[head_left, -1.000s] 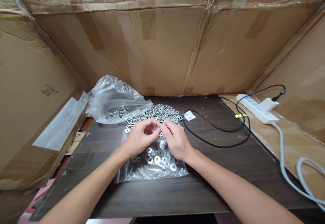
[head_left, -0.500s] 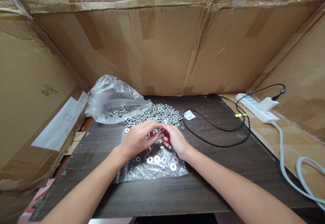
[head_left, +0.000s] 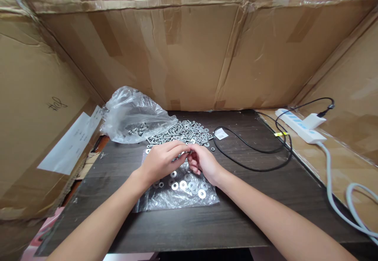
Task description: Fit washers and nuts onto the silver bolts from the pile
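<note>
My left hand (head_left: 163,159) and my right hand (head_left: 206,162) meet fingertip to fingertip over a clear plastic bag. Both are closed in a pinch on a small metal bolt (head_left: 189,151), mostly covered by the fingers. The right hand's lower fingers curl inward. Several flat washers (head_left: 183,185) lie loose on the flat plastic bag (head_left: 177,203) under my wrists. Just beyond the fingers spreads a pile of bolts, nuts and washers (head_left: 189,131).
An open clear bag (head_left: 126,113) with bolts inside stands at the back left. A white label (head_left: 221,134) and a looped black cable (head_left: 251,168) lie to the right, near a white power strip (head_left: 301,127). Cardboard walls (head_left: 189,64) enclose the dark tabletop (head_left: 189,231).
My fingertips have drawn closer around the bolt, hiding more of it. The left thumb and fingers have come nearer together. The view has shifted very slightly.
</note>
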Available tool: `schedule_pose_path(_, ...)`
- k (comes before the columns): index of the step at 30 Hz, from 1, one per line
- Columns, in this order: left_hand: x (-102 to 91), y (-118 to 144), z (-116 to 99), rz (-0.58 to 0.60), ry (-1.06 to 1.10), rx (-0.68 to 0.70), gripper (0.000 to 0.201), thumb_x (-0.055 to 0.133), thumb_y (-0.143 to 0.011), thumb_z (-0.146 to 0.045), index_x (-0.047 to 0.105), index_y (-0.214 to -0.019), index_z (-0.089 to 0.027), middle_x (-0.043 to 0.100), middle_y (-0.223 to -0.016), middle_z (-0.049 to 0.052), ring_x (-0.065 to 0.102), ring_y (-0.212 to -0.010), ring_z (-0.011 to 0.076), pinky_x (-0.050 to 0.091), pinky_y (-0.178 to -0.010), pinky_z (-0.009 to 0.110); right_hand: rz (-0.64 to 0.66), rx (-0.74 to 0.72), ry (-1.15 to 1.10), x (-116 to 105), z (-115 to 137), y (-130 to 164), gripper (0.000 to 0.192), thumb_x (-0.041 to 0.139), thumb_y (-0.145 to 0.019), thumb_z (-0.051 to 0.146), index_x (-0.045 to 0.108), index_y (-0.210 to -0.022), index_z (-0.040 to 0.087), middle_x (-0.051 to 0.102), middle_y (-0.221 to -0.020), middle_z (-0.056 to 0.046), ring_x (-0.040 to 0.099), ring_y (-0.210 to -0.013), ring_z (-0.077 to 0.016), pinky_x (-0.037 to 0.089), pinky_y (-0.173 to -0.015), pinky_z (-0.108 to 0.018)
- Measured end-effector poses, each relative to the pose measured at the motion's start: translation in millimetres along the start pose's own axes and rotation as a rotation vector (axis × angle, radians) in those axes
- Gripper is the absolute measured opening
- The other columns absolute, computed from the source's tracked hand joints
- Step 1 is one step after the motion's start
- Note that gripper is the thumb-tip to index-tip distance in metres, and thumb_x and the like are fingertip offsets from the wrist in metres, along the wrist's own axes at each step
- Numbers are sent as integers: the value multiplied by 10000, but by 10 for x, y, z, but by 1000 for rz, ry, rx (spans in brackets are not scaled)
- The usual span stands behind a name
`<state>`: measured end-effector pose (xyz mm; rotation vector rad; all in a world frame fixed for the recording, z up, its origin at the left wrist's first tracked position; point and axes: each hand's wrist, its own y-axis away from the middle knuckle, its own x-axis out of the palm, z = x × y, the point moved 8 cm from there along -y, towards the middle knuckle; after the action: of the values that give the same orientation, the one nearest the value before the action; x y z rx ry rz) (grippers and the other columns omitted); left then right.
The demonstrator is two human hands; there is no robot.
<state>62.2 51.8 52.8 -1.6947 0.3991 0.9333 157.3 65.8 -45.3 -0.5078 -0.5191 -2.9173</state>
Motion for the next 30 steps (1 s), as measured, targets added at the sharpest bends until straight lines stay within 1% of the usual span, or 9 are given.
schedule_pose_path(12, -9, -11, 3, 18, -3, -2, 150, 538, -909, -123, 641, -1003, -178, 714, -946, 15, 640, -660, 87, 508, -587, 204, 33, -38, 28, 26, 37, 0, 397, 557, -808, 527, 438, -612, 204, 347, -444, 88, 307, -348, -56, 211, -328, -183)
schedule_pose_path(15, -11, -13, 30, 22, 49, -60, 150, 535, -908, -138, 651, -996, -176, 704, -904, 19, 612, -629, 85, 499, -582, 207, 27, -37, 93, 23, 59, 14, 438, 531, -838, 568, 424, -610, 209, 325, -452, 87, 302, -366, -63, 214, -350, -195)
schedule_pose_path(16, -11, -14, 62, 18, 92, -113, 142, 545, -906, -154, 656, -992, -176, 699, -876, 18, 601, -618, 86, 500, -589, 212, 23, -50, 137, 19, 81, 24, 452, 509, -857, 580, 422, -611, 211, 324, -455, 82, 305, -375, -70, 221, -364, -204)
schedule_pose_path(18, -3, 1, 186, -5, 219, -286, 114, 587, -886, -193, 666, -965, -174, 689, -811, 10, 578, -583, 87, 501, -588, 219, 3, -134, 261, 4, 174, 55, 465, 442, -907, 576, 436, -621, 209, 348, -475, 64, 330, -411, -87, 248, -408, -225)
schedule_pose_path(21, 85, 78, 424, -23, 503, -599, 113, 634, -844, -252, 670, -900, -161, 679, -748, 11, 562, -544, 90, 483, -516, 205, -43, -410, 581, 22, 417, 169, 417, 407, -957, 480, 445, -647, 205, 419, -555, 30, 388, -521, -117, 282, -509, -252)
schedule_pose_path(23, 197, 130, 521, 23, 729, -751, 148, 642, -827, -293, 663, -878, -155, 672, -737, 15, 555, -528, 93, 472, -478, 200, -71, -594, 839, 80, 547, 274, 332, 466, -941, 407, 444, -679, 204, 475, -629, 14, 408, -586, -129, 283, -562, -266)
schedule_pose_path(26, 322, 175, 552, 117, 1003, -889, 166, 661, -797, -319, 659, -833, -157, 639, -702, -1, 520, -501, 80, 470, -483, 205, -105, -722, 1082, 136, 629, 370, 189, 518, -905, 355, 508, -796, 201, 564, -767, -16, 458, -646, -145, 300, -606, -282)
schedule_pose_path(28, 362, 194, 523, 172, 1120, -949, 148, 670, -778, -305, 658, -781, -158, 602, -663, -13, 501, -506, 76, 461, -496, 203, -112, -774, 1137, 157, 667, 407, 159, 507, -906, 346, 540, -874, 194, 593, -839, -38, 506, -698, -162, 323, -628, -293)
schedule_pose_path(30, 394, 207, 465, 233, 1202, -984, 130, 666, -764, -282, 650, -730, -157, 569, -639, -17, 486, -518, 75, 454, -505, 198, -108, -834, 1159, 180, 706, 443, 167, 495, -906, 342, 545, -886, 184, 597, -857, -51, 534, -735, -175, 337, -639, -300)
